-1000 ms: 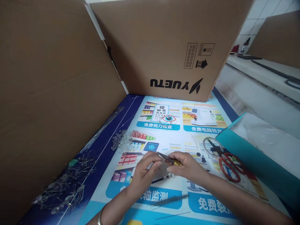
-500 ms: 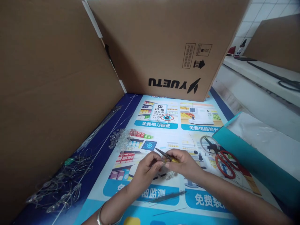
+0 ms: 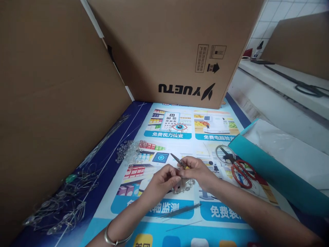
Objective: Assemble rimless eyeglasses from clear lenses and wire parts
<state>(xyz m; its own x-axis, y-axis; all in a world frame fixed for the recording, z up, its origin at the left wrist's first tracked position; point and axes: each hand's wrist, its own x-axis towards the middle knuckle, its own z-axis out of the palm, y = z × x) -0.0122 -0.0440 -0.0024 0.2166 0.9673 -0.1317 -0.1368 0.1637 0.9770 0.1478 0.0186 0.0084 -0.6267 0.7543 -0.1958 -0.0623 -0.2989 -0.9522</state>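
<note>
My left hand point(image 3: 163, 180) and my right hand point(image 3: 196, 171) meet over a printed poster mat point(image 3: 180, 212). The right hand is closed round small pliers point(image 3: 177, 160) with a yellow handle, whose thin tip points up and left. The left hand pinches something tiny against the pliers; I cannot make it out. A short strand of clear beads on wire point(image 3: 183, 187) hangs just under the two hands. A silver bangle point(image 3: 114, 238) sits on my left wrist.
Clear beads point(image 3: 128, 152) lie in a heap left of the hands. Wire pieces point(image 3: 59, 206) pile at the far left, thin wires point(image 3: 180, 210) lie near me. Red scissors point(image 3: 240, 169) lie right, beside a teal sheet point(image 3: 272, 175). Cardboard boxes point(image 3: 167, 48) wall off the back and left.
Both hands have shifted slightly up and right on the mat, staying together. The pliers tip sits a little higher. The view has tilted, so everything sits lower left.
</note>
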